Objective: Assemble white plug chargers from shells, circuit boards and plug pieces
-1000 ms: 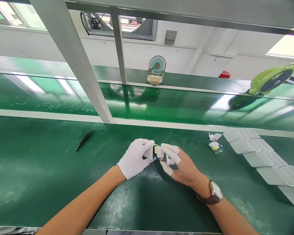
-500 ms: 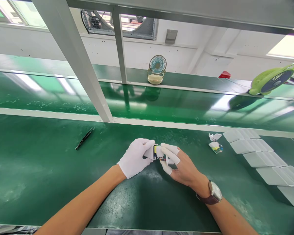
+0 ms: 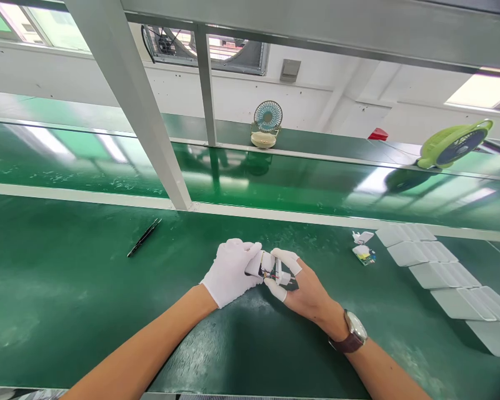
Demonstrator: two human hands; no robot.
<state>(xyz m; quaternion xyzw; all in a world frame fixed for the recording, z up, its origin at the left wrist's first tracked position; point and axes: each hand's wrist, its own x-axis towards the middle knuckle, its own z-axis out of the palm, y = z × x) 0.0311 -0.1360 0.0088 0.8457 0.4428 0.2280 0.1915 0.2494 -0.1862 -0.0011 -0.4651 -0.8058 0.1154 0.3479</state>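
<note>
My left hand, in a white glove, grips a small white plastic housing above the green tabletop. Wires and a bit of circuit board show at the housing's open end. Fingertip covers are on my right hand, whose thumb and fingers pinch a white plug piece with metal prongs. Thin wires run between the plug piece and the housing; the two parts sit close together. How far the board is inside the housing is partly hidden by my fingers.
Black tweezers lie to the left. On the right are a loose circuit board, a white plug part and a stepped row of translucent bins. A white post rises behind, with a small fan beyond.
The plug piece has turned in my right hand, so its prongs and the wires show more. The yellow part seen at the housing's opening is no longer visible. The view has tilted slightly.
</note>
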